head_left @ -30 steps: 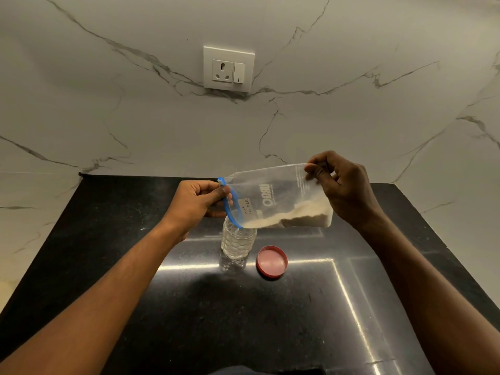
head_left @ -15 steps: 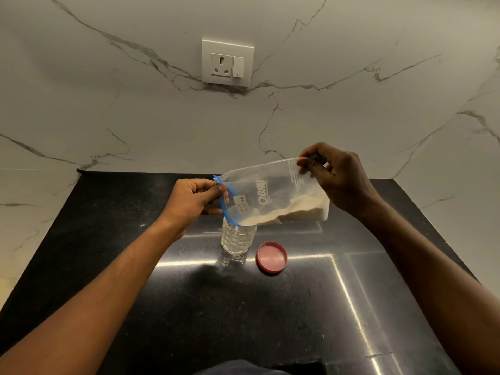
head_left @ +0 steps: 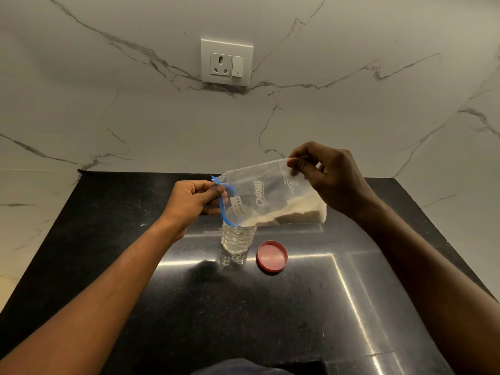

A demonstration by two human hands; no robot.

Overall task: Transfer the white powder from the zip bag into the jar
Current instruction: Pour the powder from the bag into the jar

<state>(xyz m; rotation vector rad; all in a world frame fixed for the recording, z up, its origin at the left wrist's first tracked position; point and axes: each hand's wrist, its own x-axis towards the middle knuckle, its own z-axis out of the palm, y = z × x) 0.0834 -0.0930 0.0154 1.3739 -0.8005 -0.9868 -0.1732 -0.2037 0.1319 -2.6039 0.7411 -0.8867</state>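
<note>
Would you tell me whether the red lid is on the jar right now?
No, the red lid lies on the counter beside the open jar.

We record that the rim of the jar (head_left: 236,240), at centre frame, is hidden behind the lower mouth of the zip bag (head_left: 270,196); we cannot tell whether white powder (head_left: 292,212) is entering it. The fine print on the bag beside the right hand (head_left: 332,180) is too small to read. The left hand (head_left: 193,201) has fingertips concealed behind the bag's edge. Both forearms run off the lower corners. A dark cloth (head_left: 243,368) is cut off by the bottom edge.
</note>
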